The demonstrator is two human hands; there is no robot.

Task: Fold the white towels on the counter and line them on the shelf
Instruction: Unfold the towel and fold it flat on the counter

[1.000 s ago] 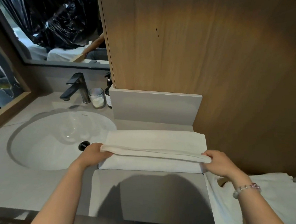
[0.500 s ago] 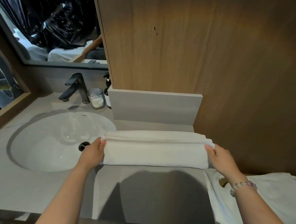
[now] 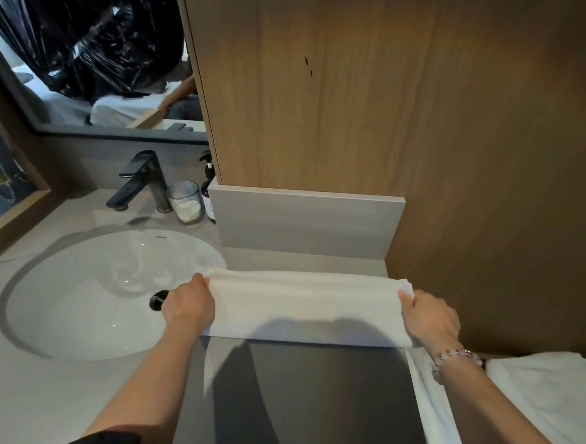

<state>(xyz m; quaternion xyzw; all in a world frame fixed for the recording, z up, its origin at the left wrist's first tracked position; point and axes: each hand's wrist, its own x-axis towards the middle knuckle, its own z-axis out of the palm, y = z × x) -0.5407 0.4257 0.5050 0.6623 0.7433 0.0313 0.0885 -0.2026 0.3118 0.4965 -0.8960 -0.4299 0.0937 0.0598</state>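
The white towel (image 3: 307, 305) lay as a long band on the counter (image 3: 307, 411), just right of the sink (image 3: 84, 298). Its near flap, lifted a second ago, had been carried over to the far edge, so that fold looked done. The left hand (image 3: 187, 304) and right hand (image 3: 429, 319) each pinched a far corner, fingers curled on the cloth.

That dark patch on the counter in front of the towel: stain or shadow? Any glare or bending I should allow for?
Head view: a shadow, cast on the counter and lapping the towel at its near edge. Head view: small glints in the sink, no heavy glare. Head view: the wide lens slants the wood panel along its left edge; towel, left hand and right hand look sharp.
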